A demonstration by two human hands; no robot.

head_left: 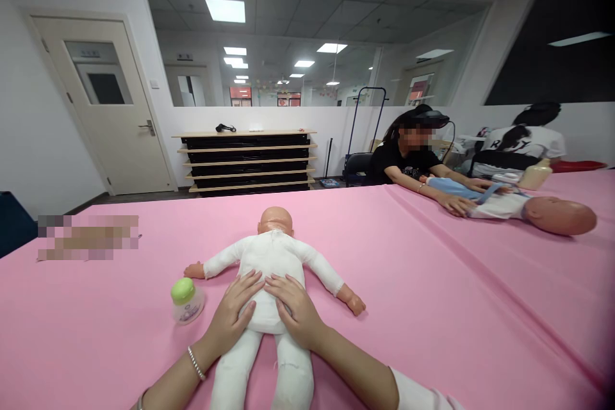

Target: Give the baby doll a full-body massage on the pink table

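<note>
A baby doll [271, 255] in a white cloth body lies face up on the pink table [408, 282], head away from me. My left hand [235, 314] and my right hand [295, 307] rest flat on its belly, fingers spread, fingertips nearly meeting. Neither hand grips anything. A small baby bottle with a green cap [186, 301] lies on the cloth just left of my left hand.
At the far right another person [408, 154] works with both hands on a second doll [552, 213], with a bottle [535, 174] beside it. A second person sits behind. Low black shelves [247, 160] stand by the wall, a door [103, 102] at left.
</note>
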